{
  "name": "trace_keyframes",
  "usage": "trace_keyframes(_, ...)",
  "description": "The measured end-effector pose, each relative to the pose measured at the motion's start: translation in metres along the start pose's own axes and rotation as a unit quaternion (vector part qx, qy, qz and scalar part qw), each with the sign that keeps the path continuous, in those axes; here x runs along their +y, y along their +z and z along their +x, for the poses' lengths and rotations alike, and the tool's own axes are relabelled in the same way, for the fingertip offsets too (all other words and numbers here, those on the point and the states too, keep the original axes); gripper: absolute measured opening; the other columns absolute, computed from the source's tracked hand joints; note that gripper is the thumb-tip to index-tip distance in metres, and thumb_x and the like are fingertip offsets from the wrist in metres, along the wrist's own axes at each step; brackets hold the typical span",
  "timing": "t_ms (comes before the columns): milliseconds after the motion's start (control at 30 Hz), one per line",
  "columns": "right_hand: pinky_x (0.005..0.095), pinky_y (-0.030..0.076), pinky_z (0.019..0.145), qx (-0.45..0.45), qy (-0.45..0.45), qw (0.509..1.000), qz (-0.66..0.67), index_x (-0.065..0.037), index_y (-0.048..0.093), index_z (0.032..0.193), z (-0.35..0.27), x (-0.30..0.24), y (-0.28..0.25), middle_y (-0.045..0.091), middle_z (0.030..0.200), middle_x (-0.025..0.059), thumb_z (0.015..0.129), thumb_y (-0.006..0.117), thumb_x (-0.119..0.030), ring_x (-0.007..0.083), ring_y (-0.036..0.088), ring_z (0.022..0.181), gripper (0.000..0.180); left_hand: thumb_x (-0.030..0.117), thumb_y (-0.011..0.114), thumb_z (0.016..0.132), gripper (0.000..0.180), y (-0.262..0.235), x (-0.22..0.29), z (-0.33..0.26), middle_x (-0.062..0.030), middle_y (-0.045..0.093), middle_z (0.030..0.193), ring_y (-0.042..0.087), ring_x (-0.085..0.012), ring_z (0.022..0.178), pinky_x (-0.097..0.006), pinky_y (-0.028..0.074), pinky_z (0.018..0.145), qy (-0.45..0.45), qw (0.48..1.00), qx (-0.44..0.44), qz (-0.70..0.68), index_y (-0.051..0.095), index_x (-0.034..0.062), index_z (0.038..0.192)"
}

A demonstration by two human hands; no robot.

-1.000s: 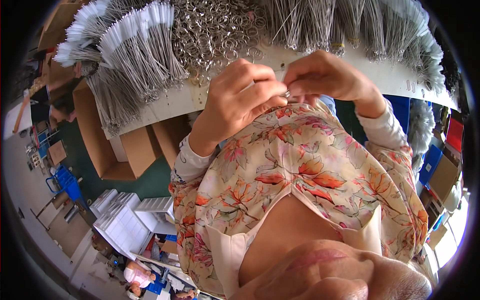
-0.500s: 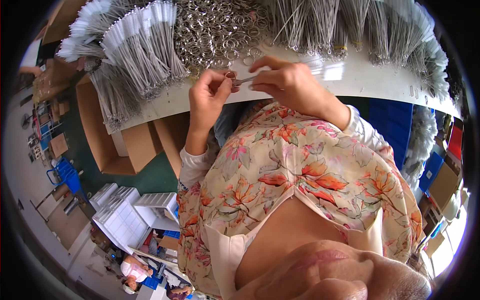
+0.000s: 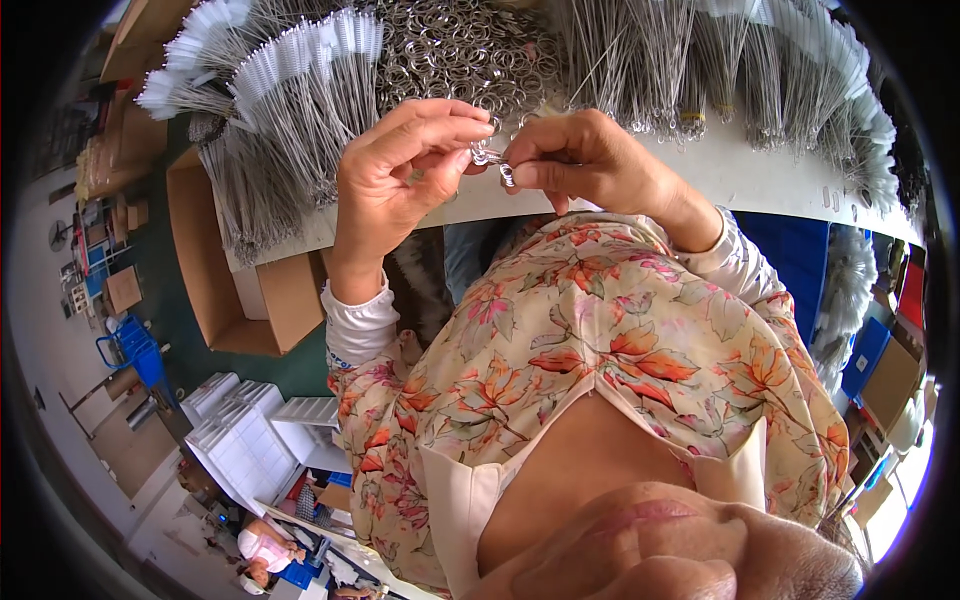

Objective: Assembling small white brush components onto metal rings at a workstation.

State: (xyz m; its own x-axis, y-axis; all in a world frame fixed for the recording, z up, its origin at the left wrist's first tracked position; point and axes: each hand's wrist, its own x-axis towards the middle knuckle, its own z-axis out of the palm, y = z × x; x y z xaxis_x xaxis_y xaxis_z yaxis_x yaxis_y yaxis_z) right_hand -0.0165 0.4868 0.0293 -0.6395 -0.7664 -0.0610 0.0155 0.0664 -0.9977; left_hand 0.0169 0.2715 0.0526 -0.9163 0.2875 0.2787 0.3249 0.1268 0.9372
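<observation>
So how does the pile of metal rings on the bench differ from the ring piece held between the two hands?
The pile of metal rings lies loose and heaped on the white bench, untouched; the ring piece is pinched in the air between the left hand and the right hand. The pile holds many rings; the hands hold only a ring or two. Both look like bare silvery metal.

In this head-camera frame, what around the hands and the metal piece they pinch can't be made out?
Head view only:
- The small metal ring: mostly covered by the fingertips of the left hand and right hand; its full shape is hidden.
- Whether a brush wire is threaded on it: too small to tell.
- The pile of metal rings: cut off by the top edge.
- The wire brush bundles: far ends bent and blurred at the fisheye rim.
- The white table: its right end runs into the dark rim.
</observation>
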Motion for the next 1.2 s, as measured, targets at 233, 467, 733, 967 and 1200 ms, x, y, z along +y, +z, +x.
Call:
trace_keyframes(233,0.0193,0.041,0.05,0.016,-0.01,0.988,0.15,-0.003,0.066,0.089,0.005,-0.011,-0.014,0.063,0.072,-0.0005,0.087,0.062,-0.022,0.0058,0.051,0.052,0.019,-0.01,0.061,0.075,0.024,0.021,0.007,0.002,-0.0138,0.062,0.102,0.066,-0.0188,0.085,-0.025,0.055,0.07,0.053,0.994,0.1,0.011,0.063,-0.0057,0.099)
trace_keyframes(467,0.0181,0.038,0.047,0.1,-0.099,0.985,0.097,-0.003,0.065,0.092,0.011,-0.05,-0.003,0.057,0.071,-0.0014,0.085,0.064,-0.018,0.0036,0.052,0.055,0.017,-0.007,0.066,0.072,0.029,0.017,0.025,0.013,-0.0134,0.065,0.095,0.067,-0.0179,0.077,-0.025,0.055,0.067,0.187,0.954,0.132,0.194,0.063,-0.0042,0.101)
trace_keyframes(733,0.0163,0.04,0.051,0.103,-0.109,0.986,0.071,-0.003,0.063,0.091,0.011,-0.047,-0.005,0.059,0.072,-0.0025,0.084,0.065,-0.015,0.0025,0.054,0.058,0.014,-0.008,0.062,0.074,0.028,0.01,0.048,0.03,-0.0133,0.066,0.095,0.066,-0.0152,0.078,-0.025,0.055,0.069,0.142,0.966,0.098,0.194,0.064,-0.0033,0.101)
trace_keyframes(967,0.0189,0.043,0.053,0.077,-0.092,0.988,0.1,0.0,0.063,0.093,0.003,-0.047,-0.019,0.062,0.076,0.0,0.086,0.063,-0.011,0.0046,0.057,0.065,0.013,0.007,0.062,0.084,0.01,0.0,0.046,0.039,-0.0029,0.061,0.081,0.055,-0.0083,0.065,-0.02,0.046,0.057,0.092,0.957,-0.003,0.276,0.062,-0.0008,0.091)
trace_keyframes(1200,0.0182,0.041,0.051,0.086,-0.092,0.985,0.117,-0.001,0.063,0.092,0.005,-0.033,-0.023,0.061,0.074,-0.0017,0.085,0.064,-0.014,0.0026,0.051,0.06,0.015,0.01,0.054,0.091,0.015,0.009,0.034,0.033,-0.0037,0.061,0.08,0.049,-0.0056,0.055,-0.019,0.042,0.051,-0.099,0.989,0.052,-0.095,0.06,0.001,0.101)
